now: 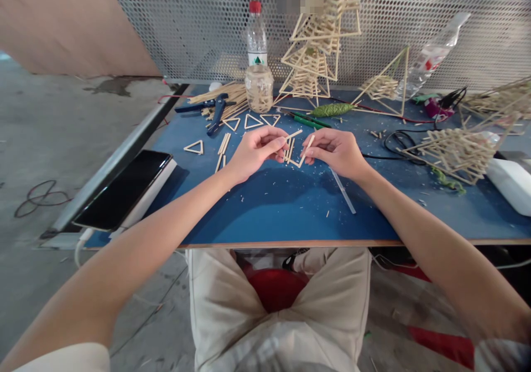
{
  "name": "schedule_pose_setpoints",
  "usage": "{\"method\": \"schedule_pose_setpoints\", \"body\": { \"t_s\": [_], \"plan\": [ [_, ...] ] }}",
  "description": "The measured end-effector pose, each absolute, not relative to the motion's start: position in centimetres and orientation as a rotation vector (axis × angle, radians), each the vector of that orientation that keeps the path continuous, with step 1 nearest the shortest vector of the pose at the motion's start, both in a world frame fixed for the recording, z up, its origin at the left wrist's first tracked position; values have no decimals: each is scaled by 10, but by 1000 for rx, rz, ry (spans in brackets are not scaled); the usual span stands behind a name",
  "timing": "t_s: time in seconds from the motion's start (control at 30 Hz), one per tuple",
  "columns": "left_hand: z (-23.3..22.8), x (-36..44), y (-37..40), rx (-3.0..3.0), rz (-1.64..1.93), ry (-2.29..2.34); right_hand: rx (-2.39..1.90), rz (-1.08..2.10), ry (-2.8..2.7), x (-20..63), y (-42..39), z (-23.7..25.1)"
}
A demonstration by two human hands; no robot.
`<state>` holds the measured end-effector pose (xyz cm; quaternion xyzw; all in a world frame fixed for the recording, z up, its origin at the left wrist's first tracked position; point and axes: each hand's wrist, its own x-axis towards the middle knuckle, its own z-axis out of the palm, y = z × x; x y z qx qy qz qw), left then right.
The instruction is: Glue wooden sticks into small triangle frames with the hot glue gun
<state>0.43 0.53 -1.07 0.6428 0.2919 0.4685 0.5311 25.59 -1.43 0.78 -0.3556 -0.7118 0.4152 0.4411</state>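
My left hand (262,148) is closed in a pinch on a short wooden stick (294,136) that points up to the right. Between thumb and fingers of my right hand (334,149) is another wooden stick (307,149), tilted, its lower end meeting a further stick in a V shape. Whether these two are joined is too small to tell. More short sticks (290,149) show in the gap between my hands. Beyond my left hand lie several small stick triangles (253,121), with one triangle (194,147) farther left beside some loose sticks (224,144).
A phone (124,189) on a white block stands at the left edge. Blue cutters (218,112) lie on long sticks near a bottle (257,40). Stick towers (311,67) stand behind. A translucent rod (343,191) and black cable (385,156) lie right on the blue table (290,217).
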Motion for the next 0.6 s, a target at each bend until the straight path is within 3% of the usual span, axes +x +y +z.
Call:
{"method": "schedule_pose_setpoints", "body": {
  "t_s": [0.6],
  "plan": [
    [-9, 4, 3, 1567, 1117, 676, -894, 1025, -1765, 260, -12, 3]
  ]
}}
